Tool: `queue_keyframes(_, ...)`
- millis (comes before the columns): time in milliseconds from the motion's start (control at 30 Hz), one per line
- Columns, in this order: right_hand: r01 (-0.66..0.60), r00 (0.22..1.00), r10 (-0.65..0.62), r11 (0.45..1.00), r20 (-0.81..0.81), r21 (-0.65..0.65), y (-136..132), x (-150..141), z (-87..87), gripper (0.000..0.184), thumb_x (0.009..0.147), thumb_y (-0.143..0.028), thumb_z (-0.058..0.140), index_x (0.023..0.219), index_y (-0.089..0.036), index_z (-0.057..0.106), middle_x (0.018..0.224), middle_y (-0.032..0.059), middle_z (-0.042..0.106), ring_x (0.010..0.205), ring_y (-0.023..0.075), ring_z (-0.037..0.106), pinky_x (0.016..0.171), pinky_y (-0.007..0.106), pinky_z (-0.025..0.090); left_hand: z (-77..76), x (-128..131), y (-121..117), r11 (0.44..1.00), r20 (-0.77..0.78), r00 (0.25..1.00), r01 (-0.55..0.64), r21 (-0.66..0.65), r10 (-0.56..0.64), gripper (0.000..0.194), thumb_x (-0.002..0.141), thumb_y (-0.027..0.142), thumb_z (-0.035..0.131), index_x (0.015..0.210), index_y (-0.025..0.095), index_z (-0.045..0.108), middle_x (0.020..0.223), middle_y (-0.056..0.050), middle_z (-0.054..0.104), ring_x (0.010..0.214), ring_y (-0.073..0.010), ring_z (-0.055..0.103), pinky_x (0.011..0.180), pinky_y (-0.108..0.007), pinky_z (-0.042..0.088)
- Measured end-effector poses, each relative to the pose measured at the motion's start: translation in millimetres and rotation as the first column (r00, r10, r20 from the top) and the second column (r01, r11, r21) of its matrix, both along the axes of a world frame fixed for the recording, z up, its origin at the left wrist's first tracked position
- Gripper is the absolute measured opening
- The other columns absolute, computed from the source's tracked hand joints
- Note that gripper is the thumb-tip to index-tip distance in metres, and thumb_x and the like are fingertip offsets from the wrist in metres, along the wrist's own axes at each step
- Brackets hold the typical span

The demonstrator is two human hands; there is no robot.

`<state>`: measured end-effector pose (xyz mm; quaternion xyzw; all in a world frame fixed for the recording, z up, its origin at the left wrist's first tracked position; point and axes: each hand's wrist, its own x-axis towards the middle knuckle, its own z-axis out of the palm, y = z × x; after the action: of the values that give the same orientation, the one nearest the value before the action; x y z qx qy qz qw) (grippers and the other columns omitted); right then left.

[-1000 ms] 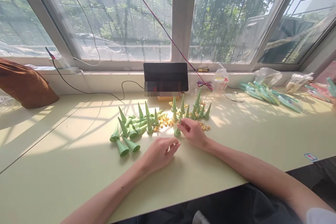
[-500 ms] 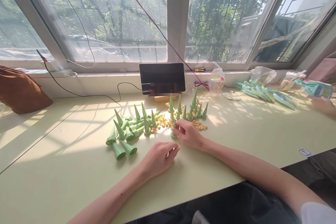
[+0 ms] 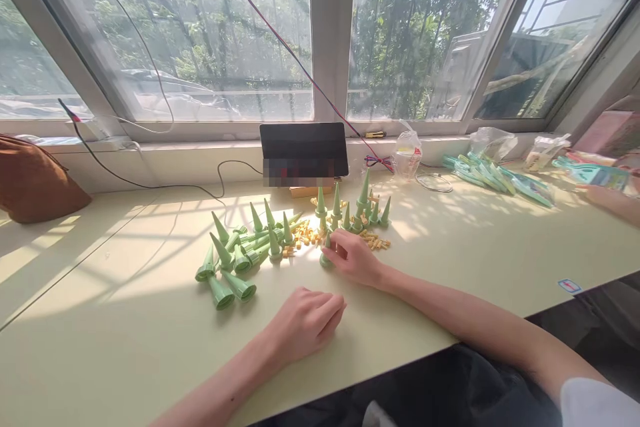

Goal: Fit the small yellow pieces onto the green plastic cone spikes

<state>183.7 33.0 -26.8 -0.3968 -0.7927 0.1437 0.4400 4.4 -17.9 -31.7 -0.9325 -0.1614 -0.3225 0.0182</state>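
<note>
My right hand [image 3: 354,258] has its thumb and fingers closed around an upright green plastic cone [image 3: 325,256] standing on the table. Nearer to me, my left hand [image 3: 311,321] is closed, its fingers curled under and pressed together; whatever they may hold is hidden. Left of the hands lies a group of green cones [image 3: 221,292], some on their sides and some upright. Small yellow pegs [image 3: 306,232] are heaped behind the right hand, with more pegs [image 3: 375,241] to its right. Several taller cones [image 3: 364,192] stand just beyond.
A dark tablet [image 3: 303,141] leans on a stand below the window. A brown bag [image 3: 37,177] sits far left, near a black cable. To the right are a plastic-wrapped cup [image 3: 409,155] and flat turquoise packages [image 3: 500,177]. Another person's hand [image 3: 613,199] is at the right edge.
My left hand has drawn slightly back toward me, its fingers curling closer together. My right hand stays at the same green cone. The view has shifted a little.
</note>
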Motion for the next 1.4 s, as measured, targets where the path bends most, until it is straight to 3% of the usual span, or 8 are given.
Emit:
queue_keyframes(200,0.041,0.999,-0.040,0.998,-0.023,0.050,4,3,0.0,0.023,0.092,-0.025,0.051,0.072,-0.019,0.043,0.070,-0.0017,0.046,0.059,0.0109,0.041,0.057,0.024,0.035,2.7,1,-6,0.999,0.016,1.000,-0.003,0.051,0.003,0.026,0.092,0.008,0.046,0.068,0.018,0.041,0.051,0.005,0.037,0.045,-0.0091,0.025,0.046,-0.027,0.019)
queue_keyframes(400,0.197,0.980,-0.197,0.979,-0.027,0.040,16,14,3.4,0.024,0.093,-0.027,0.049,0.071,-0.020,0.040,0.065,-0.0027,0.043,0.057,0.0118,0.040,0.056,0.025,0.033,-2.7,-12,-15,0.998,0.040,0.998,-0.053,0.015,0.053,0.025,0.090,0.007,0.050,0.069,0.017,0.043,0.052,0.006,0.036,0.045,-0.0087,0.025,0.046,-0.028,0.019)
queue_keyframes(500,0.258,0.966,-0.258,0.966,0.002,0.036,20,18,3.5,0.026,0.093,-0.028,0.049,0.070,-0.020,0.039,0.065,-0.0023,0.044,0.057,0.0119,0.040,0.055,0.025,0.031,1.0,-20,-16,0.997,0.004,0.999,-0.054,0.060,0.054,0.025,0.091,0.008,0.049,0.068,0.017,0.044,0.051,0.006,0.037,0.045,-0.0088,0.026,0.046,-0.028,0.020)
queue_keyframes(633,0.293,0.956,-0.294,0.954,0.014,0.064,23,21,1.6,0.031,0.093,-0.028,0.050,0.067,-0.020,0.034,0.063,-0.0025,0.043,0.056,0.0116,0.038,0.055,0.025,0.031,13.7,-23,0,0.987,-0.080,0.996,-0.037,0.159,0.050,0.023,0.091,0.009,0.049,0.070,0.017,0.047,0.051,0.005,0.040,0.045,-0.0091,0.028,0.046,-0.028,0.021)
queue_keyframes(800,0.279,0.958,-0.284,0.956,0.050,0.089,22,21,0.8,0.035,0.095,-0.032,0.048,0.067,-0.020,0.032,0.062,-0.0028,0.042,0.054,0.0115,0.037,0.055,0.025,0.030,27.7,-10,37,0.962,-0.032,0.998,-0.044,0.270,0.055,0.023,0.091,0.011,0.050,0.069,0.017,0.048,0.048,0.006,0.038,0.044,-0.0089,0.026,0.044,-0.028,0.019)
queue_keyframes(967,0.253,0.964,-0.259,0.963,0.061,0.093,19,20,2.1,0.034,0.097,-0.033,0.046,0.067,-0.020,0.034,0.063,-0.0022,0.043,0.055,0.0117,0.037,0.055,0.025,0.030,21.6,-1,49,0.959,-0.052,0.997,-0.044,0.281,0.062,0.027,0.090,0.010,0.047,0.064,0.017,0.044,0.048,0.005,0.037,0.044,-0.0088,0.025,0.044,-0.028,0.015)
queue_keyframes(1167,0.248,0.967,-0.252,0.965,0.042,0.084,18,20,2.5,0.034,0.097,-0.036,0.046,0.068,-0.020,0.038,0.062,-0.0022,0.045,0.054,0.0115,0.039,0.054,0.025,0.030,2.6,-3,45,0.983,-0.060,0.997,-0.038,0.179,0.049,0.028,0.090,0.010,0.043,0.063,0.017,0.044,0.049,0.005,0.037,0.044,-0.0086,0.025,0.045,-0.027,0.018)
queue_keyframes(1400,0.229,0.973,-0.230,0.965,-0.013,0.131,15,21,2.6,0.039,0.099,-0.040,0.041,0.065,-0.021,0.032,0.059,-0.0032,0.039,0.053,0.0114,0.035,0.053,0.026,0.029,2.4,0,43,0.997,0.075,0.995,-0.072,0.014,0.071,0.027,0.088,0.011,0.048,0.062,0.018,0.043,0.051,0.006,0.034,0.046,-0.0086,0.023,0.046,-0.026,0.021)
